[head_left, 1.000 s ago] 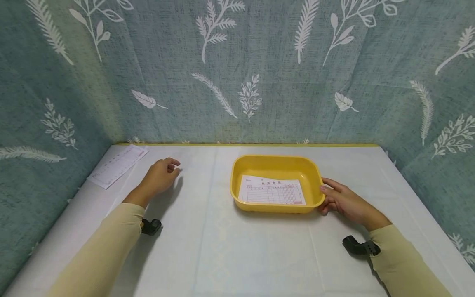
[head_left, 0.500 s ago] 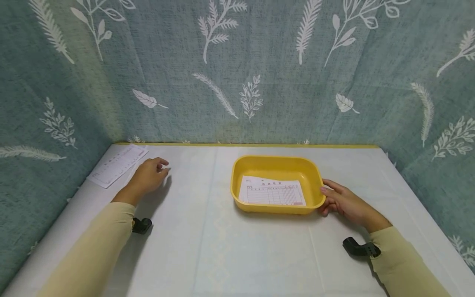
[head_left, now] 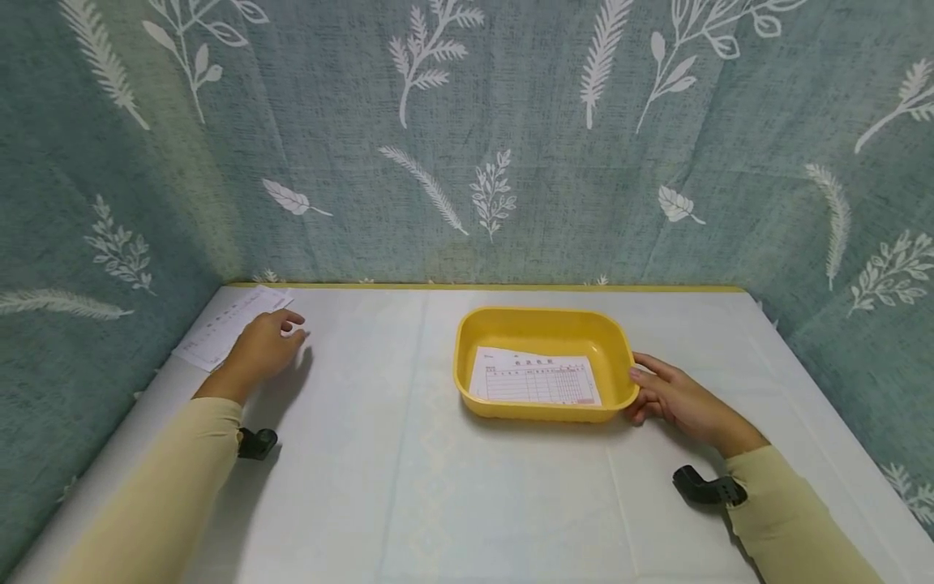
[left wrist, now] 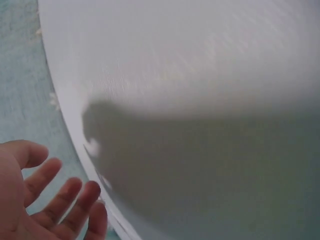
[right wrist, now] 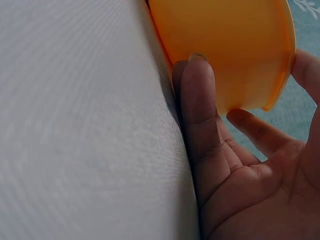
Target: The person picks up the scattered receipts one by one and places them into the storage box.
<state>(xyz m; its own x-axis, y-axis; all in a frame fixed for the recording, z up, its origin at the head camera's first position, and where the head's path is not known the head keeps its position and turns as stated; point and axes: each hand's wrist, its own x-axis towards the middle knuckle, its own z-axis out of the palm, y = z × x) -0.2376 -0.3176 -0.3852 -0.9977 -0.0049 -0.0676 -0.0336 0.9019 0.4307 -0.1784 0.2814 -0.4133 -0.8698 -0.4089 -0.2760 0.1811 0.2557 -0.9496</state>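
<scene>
My left hand [head_left: 264, 347] hovers over the desk [head_left: 438, 495], fingers loosely bent, near the papers [head_left: 224, 326] in the far left corner; my right hand [head_left: 674, 399] holds the right end of the yellow tray [head_left: 540, 328] with printed slips [head_left: 536, 383] inside.

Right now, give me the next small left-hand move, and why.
I'd probably bring the left hand down to the papers at far left: it's near them, holding nothing, while the right hand holds the yellow tray, where a printed form lies.
</scene>
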